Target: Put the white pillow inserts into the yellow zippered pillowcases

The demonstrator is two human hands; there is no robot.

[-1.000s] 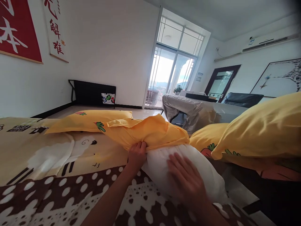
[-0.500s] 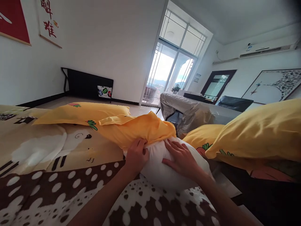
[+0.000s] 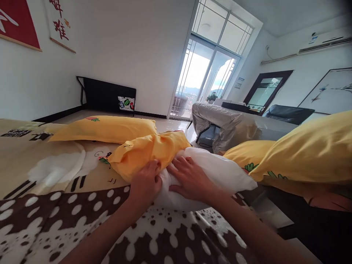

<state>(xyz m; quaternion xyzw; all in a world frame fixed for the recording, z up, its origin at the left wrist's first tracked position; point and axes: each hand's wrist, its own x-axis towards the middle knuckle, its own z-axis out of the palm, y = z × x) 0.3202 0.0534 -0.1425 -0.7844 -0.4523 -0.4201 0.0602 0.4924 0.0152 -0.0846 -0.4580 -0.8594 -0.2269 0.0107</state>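
A white pillow (image 3: 217,168) lies on the patterned bedding, its left part inside a bunched yellow pillowcase (image 3: 145,150). My left hand (image 3: 145,183) pinches the pillowcase at its edge, thumb against curled fingers. Just right of it, my right hand (image 3: 191,181) rests on the white pillow with its fingers apart, tips by the cloth's edge. Much of the pillow's right side is bare.
Behind lies a yellow pillow (image 3: 118,129) with a carrot print. More yellow pillows (image 3: 310,150) are stacked at the right. The bedding (image 3: 82,216) is brown, white and beige. Farther off stand a plastic-covered table (image 3: 231,123) and a black folded frame (image 3: 101,96).
Both hands have moved left across the pillow. The pillowcase has shifted left and bunched more, and more of the white pillow shows on the right. The view has turned slightly.
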